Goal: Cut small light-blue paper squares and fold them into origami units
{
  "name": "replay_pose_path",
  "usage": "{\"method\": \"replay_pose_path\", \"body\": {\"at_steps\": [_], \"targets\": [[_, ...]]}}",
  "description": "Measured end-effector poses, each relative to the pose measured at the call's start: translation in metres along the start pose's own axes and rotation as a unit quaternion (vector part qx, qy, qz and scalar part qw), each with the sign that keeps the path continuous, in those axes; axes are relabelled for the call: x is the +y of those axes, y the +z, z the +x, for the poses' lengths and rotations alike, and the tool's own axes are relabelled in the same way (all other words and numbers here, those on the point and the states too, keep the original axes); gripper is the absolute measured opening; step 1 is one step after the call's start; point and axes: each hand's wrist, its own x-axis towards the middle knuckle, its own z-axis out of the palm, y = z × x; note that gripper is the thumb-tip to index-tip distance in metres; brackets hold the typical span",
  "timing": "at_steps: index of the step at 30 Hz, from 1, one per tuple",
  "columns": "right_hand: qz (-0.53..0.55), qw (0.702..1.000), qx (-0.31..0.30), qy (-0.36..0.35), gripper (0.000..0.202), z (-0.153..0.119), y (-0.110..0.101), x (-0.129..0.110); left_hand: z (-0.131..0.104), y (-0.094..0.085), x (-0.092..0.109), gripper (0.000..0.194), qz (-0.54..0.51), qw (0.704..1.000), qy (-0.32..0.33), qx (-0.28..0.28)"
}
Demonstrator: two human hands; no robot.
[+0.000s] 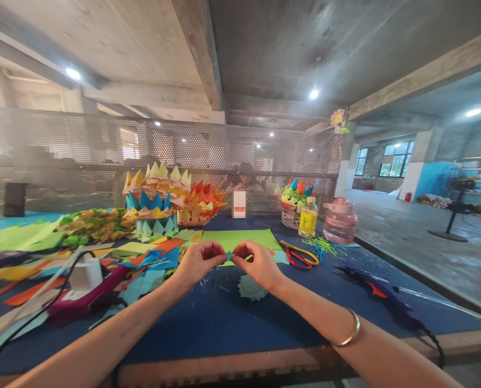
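Observation:
My left hand [204, 261] and my right hand [257, 263] meet near the middle of the blue table, both closed in a pinch. Between their fingertips they hold a small blue-green paper piece [229, 256], mostly covered by the fingers. Just below my right hand, a pale teal pointed paper piece [250, 289] lies on the table. Behind the hands lies a bright green sheet [240, 238]. Scissors with red and yellow handles [300, 256] rest to the right of my right hand.
Folded-paper baskets [153, 207] and loose coloured paper [151, 256] spread over the left side, with a magenta power strip [86, 293]. At right are a yellow-labelled bottle [308, 219], a pink jug [340, 222] and a blue glue gun [380, 293]. A mesh screen [232, 145] stands behind.

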Motion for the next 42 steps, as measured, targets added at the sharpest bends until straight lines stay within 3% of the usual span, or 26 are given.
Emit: {"method": "replay_pose_path", "body": {"at_steps": [21, 34, 42], "targets": [[0.013, 1.000, -0.013, -0.003, 0.005, -0.0001, 0.0000, -0.0012, 0.0000, -0.0015, -0.0013, 0.016, -0.004, 1.000, -0.003, -0.015], [0.097, 0.995, -0.004, 0.037, 0.009, 0.0004, 0.0031, -0.0027, -0.0029, -0.0021, -0.0007, 0.014, -0.111, 0.990, -0.080, -0.035], [0.129, 0.990, -0.010, 0.051, 0.007, 0.0001, 0.0033, -0.0049, -0.0030, -0.0007, 0.0015, 0.010, -0.147, 0.984, -0.088, -0.038]]}}
